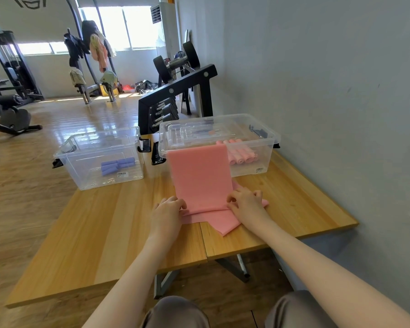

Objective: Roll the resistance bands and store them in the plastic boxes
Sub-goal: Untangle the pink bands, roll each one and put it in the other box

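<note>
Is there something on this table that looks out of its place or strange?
Mainly the pink band: it hangs unrolled over the front rim of the right box onto the table, its near end crumpled under both hands. The box lids appear to lie inside the boxes. Nothing looks spilled or damaged.

Pink band (200, 176), purple rolls (117, 165).
</note>
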